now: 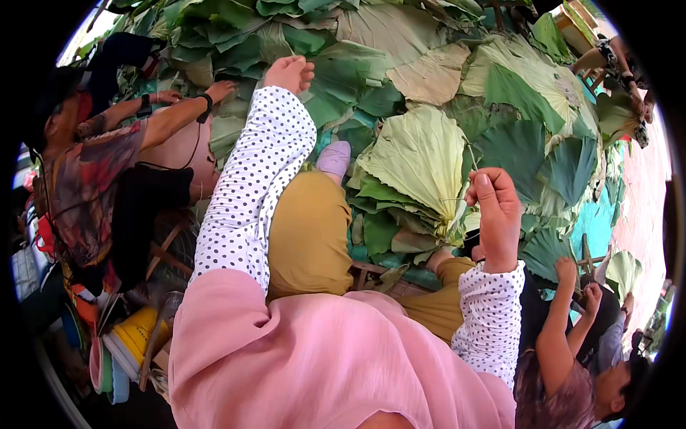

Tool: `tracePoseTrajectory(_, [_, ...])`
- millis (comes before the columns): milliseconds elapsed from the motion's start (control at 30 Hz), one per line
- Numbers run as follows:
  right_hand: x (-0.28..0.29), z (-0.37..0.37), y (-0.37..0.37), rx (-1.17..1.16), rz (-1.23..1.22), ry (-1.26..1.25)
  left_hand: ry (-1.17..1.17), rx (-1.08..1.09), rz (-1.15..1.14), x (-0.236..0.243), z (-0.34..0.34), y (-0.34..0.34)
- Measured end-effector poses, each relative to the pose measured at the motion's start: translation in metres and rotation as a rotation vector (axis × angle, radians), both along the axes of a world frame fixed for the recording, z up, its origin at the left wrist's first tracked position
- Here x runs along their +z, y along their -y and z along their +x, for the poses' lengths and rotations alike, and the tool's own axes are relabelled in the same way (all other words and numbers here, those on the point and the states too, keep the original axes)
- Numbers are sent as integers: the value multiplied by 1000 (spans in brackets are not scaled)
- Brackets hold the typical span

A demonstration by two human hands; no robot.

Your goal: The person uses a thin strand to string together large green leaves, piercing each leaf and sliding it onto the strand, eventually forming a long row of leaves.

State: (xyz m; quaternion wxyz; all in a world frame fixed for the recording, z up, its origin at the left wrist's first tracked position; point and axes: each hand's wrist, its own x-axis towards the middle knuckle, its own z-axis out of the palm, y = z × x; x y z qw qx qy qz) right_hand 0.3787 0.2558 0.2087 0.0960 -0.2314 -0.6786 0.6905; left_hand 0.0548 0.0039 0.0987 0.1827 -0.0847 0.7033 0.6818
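In front of me lies a fan-shaped stack of folded lotus leaves, pale green on top and darker beneath, its narrow end toward me. My right hand is closed beside that narrow end, thumb against the fingers, pinching a thin straw-like strand. Part of the strand stands up above the fingers, and a thin length runs toward the gathered stems. Raised farther off to the left, my left hand is closed with curled fingers over other leaves. Whatever it may grip is hidden.
Loose lotus leaves pile up across the far side. A person sits at the left; another person's arm is at the lower right, near a dark green leaf. A yellow bucket stands at the lower left.
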Motion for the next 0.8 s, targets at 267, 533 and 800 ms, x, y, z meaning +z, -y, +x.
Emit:
tracePoseTrajectory(267, [1, 8, 14, -5, -112, 77, 541, -347, -676, -230, 60, 73])
tracePoseTrajectory(533, [-2, -4, 11, -29, -167, 166, 763, 249, -69, -233, 34, 28])
tracePoseTrajectory(800, [3, -6, 11, 10, -140, 166, 681, 391, 96, -209, -6, 5])
